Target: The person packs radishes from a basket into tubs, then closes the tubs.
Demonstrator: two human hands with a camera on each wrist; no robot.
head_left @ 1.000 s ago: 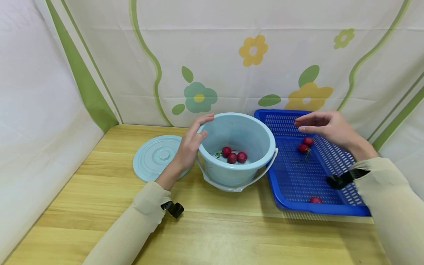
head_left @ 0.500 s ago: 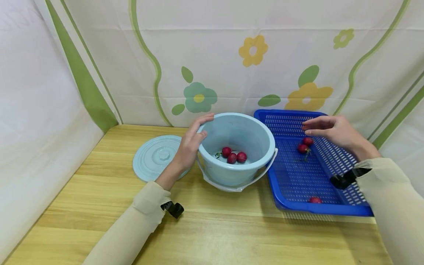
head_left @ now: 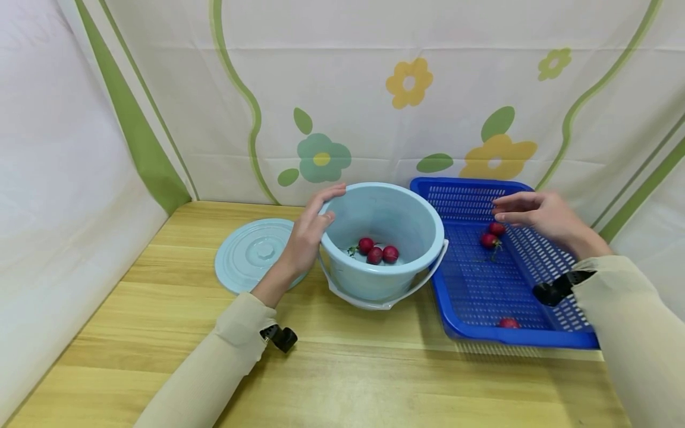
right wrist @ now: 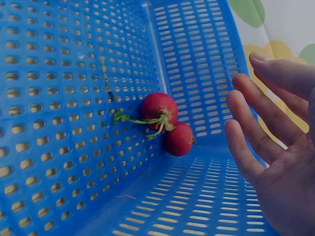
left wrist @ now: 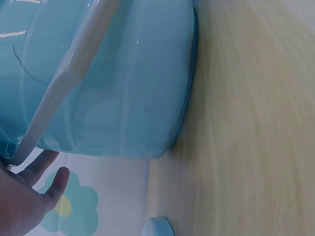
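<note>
A light blue bucket (head_left: 382, 279) with a white handle stands mid-table and holds three red radishes (head_left: 374, 255). My left hand (head_left: 310, 229) rests against its left rim, fingers straight; the left wrist view shows the bucket wall (left wrist: 123, 88) close up. My right hand (head_left: 535, 211) hovers open over the blue perforated basket (head_left: 471, 297), just above two radishes (head_left: 489, 239). The right wrist view shows those two radishes (right wrist: 167, 123) with green stems in the basket's corner (right wrist: 59, 123), the fingers (right wrist: 251, 142) spread beside them. A third radish (head_left: 508, 323) lies at the basket's near edge.
The bucket's round blue lid (head_left: 254, 252) lies flat on the wooden table (head_left: 348, 374), left of the bucket. A flowered cloth backdrop (head_left: 374, 101) closes off the back and sides.
My right hand has drifted right and down, closer to the two radishes in the basket. The left hand and bucket have stayed put.
</note>
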